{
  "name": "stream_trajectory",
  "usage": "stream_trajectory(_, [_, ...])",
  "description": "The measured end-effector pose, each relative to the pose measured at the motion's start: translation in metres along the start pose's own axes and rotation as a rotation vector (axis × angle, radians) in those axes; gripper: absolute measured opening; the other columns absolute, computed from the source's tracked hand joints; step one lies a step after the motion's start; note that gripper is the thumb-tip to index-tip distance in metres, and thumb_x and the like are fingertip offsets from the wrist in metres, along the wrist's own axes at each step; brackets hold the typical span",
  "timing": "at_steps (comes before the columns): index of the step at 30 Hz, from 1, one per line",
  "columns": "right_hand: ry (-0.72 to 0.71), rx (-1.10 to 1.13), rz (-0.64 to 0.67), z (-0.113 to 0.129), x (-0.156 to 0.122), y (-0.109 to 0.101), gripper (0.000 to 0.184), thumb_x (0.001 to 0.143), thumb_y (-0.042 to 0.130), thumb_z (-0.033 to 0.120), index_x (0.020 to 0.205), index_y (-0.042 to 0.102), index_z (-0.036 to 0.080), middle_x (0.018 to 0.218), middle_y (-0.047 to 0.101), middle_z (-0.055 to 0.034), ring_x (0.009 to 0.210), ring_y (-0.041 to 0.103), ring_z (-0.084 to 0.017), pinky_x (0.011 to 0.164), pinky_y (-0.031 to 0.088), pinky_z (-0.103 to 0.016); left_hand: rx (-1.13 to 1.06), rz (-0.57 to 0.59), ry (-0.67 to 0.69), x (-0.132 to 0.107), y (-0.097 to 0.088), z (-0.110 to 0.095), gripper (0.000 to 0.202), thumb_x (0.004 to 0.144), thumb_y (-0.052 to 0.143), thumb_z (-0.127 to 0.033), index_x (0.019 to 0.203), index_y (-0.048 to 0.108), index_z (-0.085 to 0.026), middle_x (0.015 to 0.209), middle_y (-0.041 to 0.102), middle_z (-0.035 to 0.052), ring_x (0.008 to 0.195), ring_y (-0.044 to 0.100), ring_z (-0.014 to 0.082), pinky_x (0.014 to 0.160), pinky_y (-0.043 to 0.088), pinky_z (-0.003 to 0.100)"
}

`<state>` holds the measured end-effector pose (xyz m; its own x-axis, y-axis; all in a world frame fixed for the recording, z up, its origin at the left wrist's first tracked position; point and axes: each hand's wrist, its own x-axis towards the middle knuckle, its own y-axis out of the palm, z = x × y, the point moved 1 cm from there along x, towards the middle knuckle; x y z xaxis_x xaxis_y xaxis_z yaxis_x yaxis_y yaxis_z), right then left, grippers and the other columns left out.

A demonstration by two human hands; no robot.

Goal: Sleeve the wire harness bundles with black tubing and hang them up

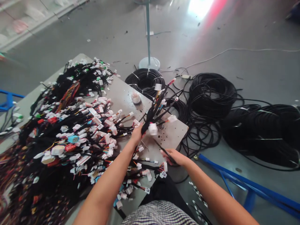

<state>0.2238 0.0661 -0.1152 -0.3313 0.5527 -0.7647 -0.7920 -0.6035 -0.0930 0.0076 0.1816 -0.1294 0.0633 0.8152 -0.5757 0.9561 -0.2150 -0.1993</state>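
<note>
My left hand (pixel 137 133) is closed around a black-wrapped wire harness (pixel 152 115) and holds it raised over the table. Its branches fan out away from me, ending in white connectors; a large white connector (pixel 153 129) hangs just right of my fingers. In my right hand (pixel 173 157), near the table's right edge, is a pair of dark scissors (pixel 161 147). Their blades point up and left, below the harness and apart from it. Whether the blades are parted is hard to see. A heap of similar harnesses (pixel 93 125) with white, red and blue connectors lies left of my hands.
A small bottle (pixel 136 98) stands on the pale table (pixel 122 90). Coils of black tubing (pixel 212 93) lie on the floor beyond and to the right. Past the table is a pole on a round base (pixel 149 63). Blue metal framing (pixel 234 178) runs at lower right.
</note>
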Motion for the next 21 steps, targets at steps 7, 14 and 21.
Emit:
stream_trajectory(7, [-0.085, 0.461, 0.225, 0.049, 0.03, -0.003, 0.07, 0.067, 0.056, 0.084, 0.077, 0.053, 0.015, 0.053, 0.052, 0.0023, 0.043, 0.051, -0.01, 0.047, 0.039, -0.021, -0.08, 0.006, 0.014, -0.014, -0.009, -0.001, 0.075, 0.081, 0.019, -0.081, 0.055, 0.051, -0.018, 0.039, 0.037, -0.0004, 0.035, 0.031, 0.0094, 0.041, 0.025, 0.025])
stream_trajectory(14, [-0.006, 0.35, 0.261, 0.08, 0.049, -0.011, 0.065, 0.068, 0.061, 0.079, 0.068, 0.057, 0.014, 0.05, 0.054, -0.0016, 0.042, 0.053, -0.013, 0.04, 0.041, -0.022, 0.045, -0.118, 0.056, -0.016, -0.006, -0.004, 0.079, 0.079, 0.015, -0.085, 0.047, 0.047, -0.02, 0.039, 0.038, 0.0017, 0.039, 0.035, 0.0112, 0.045, 0.029, 0.027])
stream_trajectory(21, [0.028, -0.233, -0.063, 0.054, 0.029, -0.03, 0.044, 0.071, 0.071, 0.051, 0.051, 0.052, 0.017, 0.048, 0.052, -0.004, 0.047, 0.051, -0.015, 0.047, 0.042, -0.026, 0.122, -0.08, 0.155, -0.031, -0.004, -0.016, 0.068, 0.081, 0.029, -0.078, 0.057, 0.05, -0.018, 0.049, 0.045, 0.001, 0.049, 0.041, 0.0121, 0.051, 0.031, 0.026])
